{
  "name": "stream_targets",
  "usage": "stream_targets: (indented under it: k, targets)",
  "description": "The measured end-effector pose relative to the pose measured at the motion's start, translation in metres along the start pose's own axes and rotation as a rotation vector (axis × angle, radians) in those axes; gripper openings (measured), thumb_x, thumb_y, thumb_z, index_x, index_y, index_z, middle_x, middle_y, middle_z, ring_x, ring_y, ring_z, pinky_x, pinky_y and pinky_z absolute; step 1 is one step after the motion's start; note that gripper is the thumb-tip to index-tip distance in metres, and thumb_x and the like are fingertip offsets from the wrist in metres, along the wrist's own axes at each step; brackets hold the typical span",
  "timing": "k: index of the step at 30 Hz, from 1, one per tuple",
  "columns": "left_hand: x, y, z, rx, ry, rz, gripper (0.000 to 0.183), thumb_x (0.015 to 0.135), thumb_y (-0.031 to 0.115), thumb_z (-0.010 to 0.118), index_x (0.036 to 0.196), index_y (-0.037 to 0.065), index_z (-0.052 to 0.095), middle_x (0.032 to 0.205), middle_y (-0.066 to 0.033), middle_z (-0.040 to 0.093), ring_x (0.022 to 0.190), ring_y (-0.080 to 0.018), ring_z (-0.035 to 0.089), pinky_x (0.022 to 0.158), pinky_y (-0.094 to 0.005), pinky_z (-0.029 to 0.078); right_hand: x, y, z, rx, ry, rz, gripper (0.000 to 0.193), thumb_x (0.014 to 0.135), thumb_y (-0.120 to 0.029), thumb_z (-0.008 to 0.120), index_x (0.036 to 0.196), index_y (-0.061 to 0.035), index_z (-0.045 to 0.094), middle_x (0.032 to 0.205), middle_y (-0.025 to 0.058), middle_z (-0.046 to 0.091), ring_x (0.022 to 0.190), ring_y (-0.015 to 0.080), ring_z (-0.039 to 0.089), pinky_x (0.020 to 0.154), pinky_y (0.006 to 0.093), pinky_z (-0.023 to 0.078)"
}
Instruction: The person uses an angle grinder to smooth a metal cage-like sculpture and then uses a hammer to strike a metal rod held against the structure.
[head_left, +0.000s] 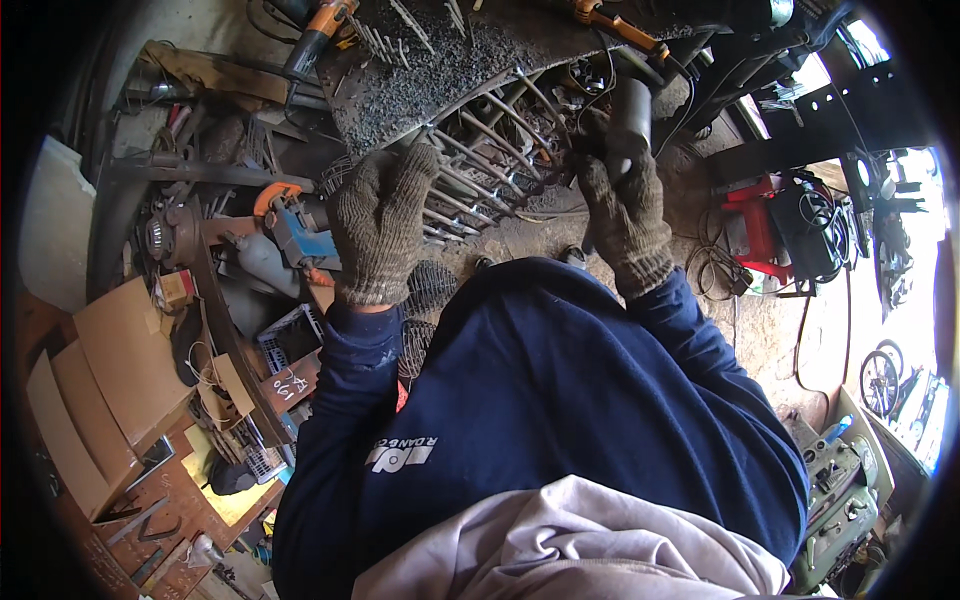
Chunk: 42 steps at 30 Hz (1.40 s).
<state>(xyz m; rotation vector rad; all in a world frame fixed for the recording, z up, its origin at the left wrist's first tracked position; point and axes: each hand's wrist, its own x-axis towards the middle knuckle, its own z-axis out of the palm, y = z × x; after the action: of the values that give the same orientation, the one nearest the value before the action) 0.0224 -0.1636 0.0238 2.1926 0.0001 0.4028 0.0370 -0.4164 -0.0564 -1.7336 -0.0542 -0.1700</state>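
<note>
My left hand [385, 220], in a brown knitted glove, is closed at the near corner of a welded metal rod grate [490, 160]. The fingertips are hidden behind the glove, against the grate's end. Several parallel rods of the grate slant down beside the workbench edge. My right hand [628, 215], gloved the same way, is wrapped round a grey metal cylinder [630, 115] that points away from me. What the cylinder belongs to is hard to make out.
Metal chips and loose rods cover the dark workbench [400, 95]. An orange power tool [325, 25] lies at its left, another orange-handled tool [620, 30] at its far edge. A blue vise-like tool [300, 235] stands left. A red stool [752, 230] and cables are at right.
</note>
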Motion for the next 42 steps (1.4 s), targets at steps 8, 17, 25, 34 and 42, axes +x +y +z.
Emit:
stream_targets:
  k: [8, 17, 25, 34, 42]
  targets:
    - [0.001, -0.002, 0.001, 0.181, 0.006, 0.176, 0.032, 0.097, 0.035, 0.064, 0.095, 0.003, 0.067, 0.075, -0.0104, 0.065, 0.068, -0.0227, 0.064, 0.064, -0.034, 0.047, -0.017, -0.032, -0.012, 0.175, -0.354, -0.066, 0.053, 0.091, -0.033, 0.074, 0.125, 0.0023, 0.053, 0.094, 0.0084, 0.067, 0.082, 0.0143, 0.066, 0.072, 0.0298, 0.054]
    - [0.005, 0.016, 0.006, 0.127, 0.061, 0.158, 0.041, 0.093, 0.037, 0.072, 0.073, 0.003, 0.063, 0.061, -0.0077, 0.059, 0.051, -0.0215, 0.054, 0.052, -0.034, 0.043, -0.023, -0.081, -0.008, 0.934, -0.221, 0.322, 0.029, 0.1, -0.016, 0.059, 0.121, 0.0047, 0.056, 0.086, 0.0119, 0.068, 0.07, 0.0155, 0.065, 0.059, 0.028, 0.054]
    - [0.012, 0.005, 0.001, -0.242, 0.017, -0.115, 0.055, 0.088, 0.058, 0.071, 0.074, 0.005, 0.063, 0.06, 0.0018, 0.057, 0.056, -0.0086, 0.052, 0.053, -0.0302, 0.042, -0.014, -0.069, -0.024, 0.211, -0.268, -0.203, 0.066, 0.099, -0.047, 0.056, 0.142, 0.0026, 0.046, 0.078, 0.0116, 0.066, 0.06, 0.0135, 0.06, 0.053, 0.0282, 0.047]
    - [0.009, -0.074, -0.019, -0.101, -0.153, 0.059, 0.049, 0.089, -0.003, 0.053, 0.136, 0.011, 0.059, 0.123, -0.0156, 0.066, 0.11, -0.0341, 0.062, 0.094, -0.0447, 0.049, -0.032, -0.024, -0.029, 0.397, -0.148, 0.236, 0.054, 0.102, -0.04, 0.054, 0.137, 0.0017, 0.05, 0.072, 0.0045, 0.062, 0.059, 0.0129, 0.058, 0.053, 0.0275, 0.046]
    - [0.011, -0.005, -0.013, -0.1, -0.099, -0.103, 0.031, 0.099, 0.032, 0.062, 0.101, 0.003, 0.072, 0.091, -0.0159, 0.07, 0.082, -0.0237, 0.066, 0.075, -0.0366, 0.048, -0.037, -0.033, -0.023, 0.363, -0.21, 0.115, 0.049, 0.099, -0.035, 0.063, 0.131, 0.0008, 0.055, 0.083, 0.004, 0.065, 0.07, 0.0106, 0.062, 0.064, 0.0258, 0.05]
